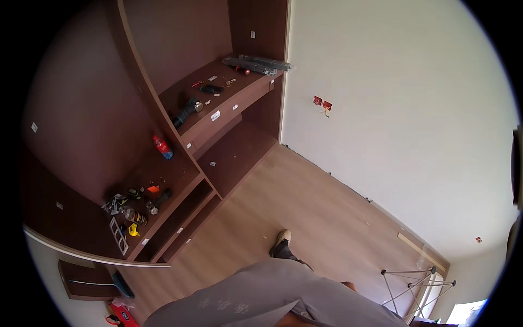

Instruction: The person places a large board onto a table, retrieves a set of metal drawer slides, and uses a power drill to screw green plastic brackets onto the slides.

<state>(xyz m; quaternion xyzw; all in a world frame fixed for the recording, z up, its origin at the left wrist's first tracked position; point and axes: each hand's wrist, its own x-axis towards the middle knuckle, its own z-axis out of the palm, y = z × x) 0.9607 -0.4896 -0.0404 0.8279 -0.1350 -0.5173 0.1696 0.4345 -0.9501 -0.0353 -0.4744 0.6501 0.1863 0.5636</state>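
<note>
My body in a grey shirt [245,291] fills the lower edge, with one shoe [282,237] stepping on the wood floor. My left hand is out of sight. A small patch of skin [348,285] shows past the shirt on the right, probably part of my right hand; its fingers are hidden, so what it holds cannot be seen. Neither hand is seen touching the brown cabinet [239,109] ahead on the left. On its upper shelf lie a dark power tool [188,111] and long plastic-wrapped grey parts [250,65].
The lower shelf bears a red-and-blue bottle [162,147], a clear bottle [135,216], a yellow tape measure [133,229] and a white frame [119,236]. A white wall [381,109] has red socket boxes [322,103]. A folding metal frame [417,284] stands at right, a red box [124,315] lower left.
</note>
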